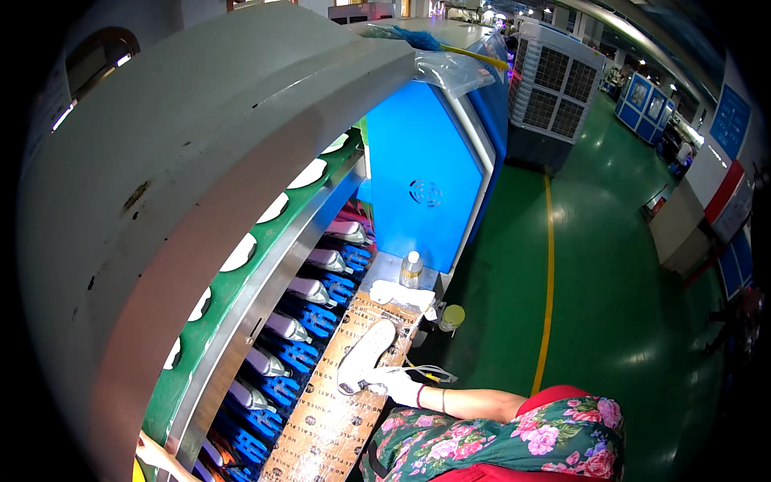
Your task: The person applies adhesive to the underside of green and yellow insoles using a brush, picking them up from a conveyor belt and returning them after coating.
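Observation:
My right hand [401, 389], in a white glove, is closed at the near end of a white shoe sole [367, 353]. The sole lies on a cardboard-covered ledge [321, 426]. Thin pale strips [430, 370] stick out beside the glove; what they belong to is unclear. At the lower left my left hand [144, 443] is by the green conveyor belt [221, 297], its fingers mostly hidden by the machine's housing. White soles [238, 252] lie in a row on that belt. Below it, pale shoes [309, 290] sit in a row among blue holders [313, 317].
A clear bottle [411, 271] and a white cloth [401, 296] stand at the ledge's far end, beneath a blue machine panel [418, 177]. A yellow-lidded container [452, 316] is beside it. The grey housing [201, 104] curves overhead on the left. A large cooler [554, 84] stands farther back.

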`<control>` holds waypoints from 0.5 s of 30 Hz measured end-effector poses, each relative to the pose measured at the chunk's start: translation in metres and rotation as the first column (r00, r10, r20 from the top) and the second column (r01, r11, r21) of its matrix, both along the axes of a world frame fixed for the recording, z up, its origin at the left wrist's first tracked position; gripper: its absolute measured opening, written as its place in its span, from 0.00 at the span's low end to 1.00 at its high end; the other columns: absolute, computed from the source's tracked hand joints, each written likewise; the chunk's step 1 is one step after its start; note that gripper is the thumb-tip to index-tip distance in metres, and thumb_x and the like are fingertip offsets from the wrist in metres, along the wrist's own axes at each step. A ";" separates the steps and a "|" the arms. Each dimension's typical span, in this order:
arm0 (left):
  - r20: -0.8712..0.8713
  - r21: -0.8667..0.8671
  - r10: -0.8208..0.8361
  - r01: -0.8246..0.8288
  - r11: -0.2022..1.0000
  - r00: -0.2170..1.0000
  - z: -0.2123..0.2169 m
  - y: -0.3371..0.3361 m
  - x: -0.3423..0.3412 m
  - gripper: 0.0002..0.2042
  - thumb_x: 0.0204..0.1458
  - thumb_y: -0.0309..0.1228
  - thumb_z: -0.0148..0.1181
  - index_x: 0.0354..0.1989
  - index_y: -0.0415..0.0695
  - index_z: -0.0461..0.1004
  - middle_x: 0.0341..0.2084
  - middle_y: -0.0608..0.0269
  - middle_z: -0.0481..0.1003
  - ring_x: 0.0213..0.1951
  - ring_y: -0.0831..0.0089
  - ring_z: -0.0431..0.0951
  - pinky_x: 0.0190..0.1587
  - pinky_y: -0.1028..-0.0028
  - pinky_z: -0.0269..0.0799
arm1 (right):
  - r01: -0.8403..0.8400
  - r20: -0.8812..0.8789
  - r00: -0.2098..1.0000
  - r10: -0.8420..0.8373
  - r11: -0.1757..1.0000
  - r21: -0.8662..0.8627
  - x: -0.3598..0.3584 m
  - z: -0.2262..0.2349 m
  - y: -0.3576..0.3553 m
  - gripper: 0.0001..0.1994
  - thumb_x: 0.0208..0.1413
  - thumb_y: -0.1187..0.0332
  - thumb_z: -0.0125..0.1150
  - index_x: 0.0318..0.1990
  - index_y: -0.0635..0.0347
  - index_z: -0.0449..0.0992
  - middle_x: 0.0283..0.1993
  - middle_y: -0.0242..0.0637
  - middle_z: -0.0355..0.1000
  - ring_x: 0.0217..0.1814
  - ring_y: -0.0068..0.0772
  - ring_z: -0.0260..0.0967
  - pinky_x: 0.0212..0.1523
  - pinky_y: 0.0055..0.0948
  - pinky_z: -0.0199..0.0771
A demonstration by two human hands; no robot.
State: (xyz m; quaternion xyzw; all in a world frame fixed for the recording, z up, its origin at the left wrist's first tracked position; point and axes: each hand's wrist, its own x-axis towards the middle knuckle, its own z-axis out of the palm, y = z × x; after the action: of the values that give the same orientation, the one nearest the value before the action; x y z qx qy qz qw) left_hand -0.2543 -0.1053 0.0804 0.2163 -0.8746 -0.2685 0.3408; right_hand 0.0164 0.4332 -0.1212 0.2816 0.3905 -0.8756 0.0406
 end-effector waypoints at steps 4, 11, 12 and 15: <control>0.001 -0.015 -0.005 0.005 1.000 1.000 0.002 0.001 -0.003 0.12 0.57 0.32 0.55 0.43 0.41 0.80 0.41 0.54 0.79 0.44 0.58 0.79 0.50 0.64 0.72 | 0.043 0.017 0.999 -0.042 0.998 -0.040 -0.002 0.011 0.002 0.08 0.62 0.65 0.62 0.36 0.58 0.82 0.26 0.24 0.70 0.23 0.14 0.58 0.22 0.17 0.52; -0.007 -0.024 0.001 -0.001 1.000 1.000 0.002 0.008 -0.001 0.11 0.56 0.32 0.56 0.42 0.41 0.80 0.39 0.54 0.79 0.42 0.57 0.79 0.49 0.64 0.72 | 0.078 0.005 0.997 -0.077 0.995 -0.059 -0.002 0.000 0.010 0.08 0.62 0.67 0.61 0.42 0.62 0.82 0.28 0.25 0.72 0.23 0.14 0.59 0.21 0.16 0.52; -0.008 -0.025 0.012 -0.012 1.000 1.000 0.000 0.008 0.000 0.11 0.55 0.33 0.56 0.41 0.41 0.80 0.39 0.54 0.79 0.42 0.57 0.79 0.49 0.64 0.72 | 0.067 0.004 0.998 -0.067 0.996 -0.059 -0.002 0.002 0.010 0.09 0.62 0.67 0.61 0.43 0.62 0.82 0.27 0.25 0.71 0.23 0.14 0.59 0.22 0.16 0.52; -0.009 -0.019 0.009 -0.009 1.000 1.000 -0.001 0.009 0.002 0.11 0.55 0.33 0.57 0.41 0.41 0.80 0.38 0.54 0.79 0.41 0.56 0.79 0.48 0.63 0.73 | 0.067 0.016 0.998 -0.067 0.998 -0.021 -0.003 0.006 0.016 0.09 0.63 0.67 0.60 0.43 0.62 0.82 0.27 0.24 0.71 0.23 0.14 0.58 0.22 0.16 0.52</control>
State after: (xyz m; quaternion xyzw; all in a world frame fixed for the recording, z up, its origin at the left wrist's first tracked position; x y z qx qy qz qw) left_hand -0.2525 -0.0962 0.0790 0.2158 -0.8747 -0.2594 0.3480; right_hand 0.0130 0.4490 -0.1147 0.3007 0.3710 -0.8784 0.0174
